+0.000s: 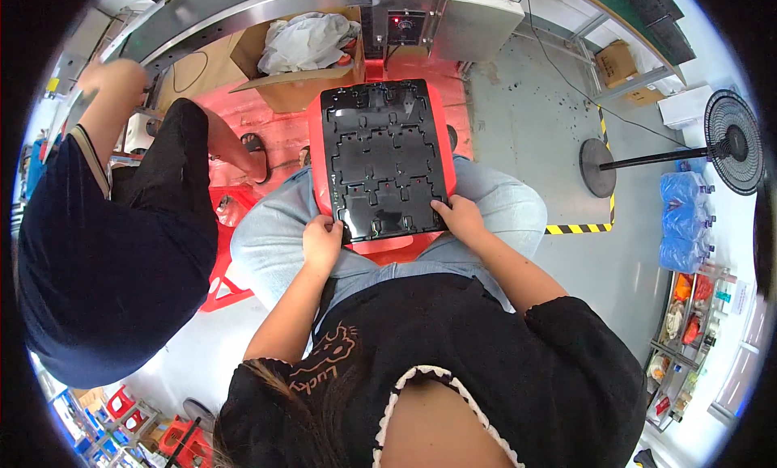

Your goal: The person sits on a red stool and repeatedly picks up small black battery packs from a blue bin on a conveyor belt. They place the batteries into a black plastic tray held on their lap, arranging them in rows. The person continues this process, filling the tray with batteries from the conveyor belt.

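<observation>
Tray (380,156), black, thin moulded plastic, on red base (388,243); I judge light, flexy; left hand (322,243), right hand (458,217) pinching near corners; I'd grip edges.

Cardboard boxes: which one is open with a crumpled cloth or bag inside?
The cardboard box just beyond the black tray, top centre, flaps open with grey-white material bunched inside. The smaller boxes at upper right on the rack look closed.
</observation>
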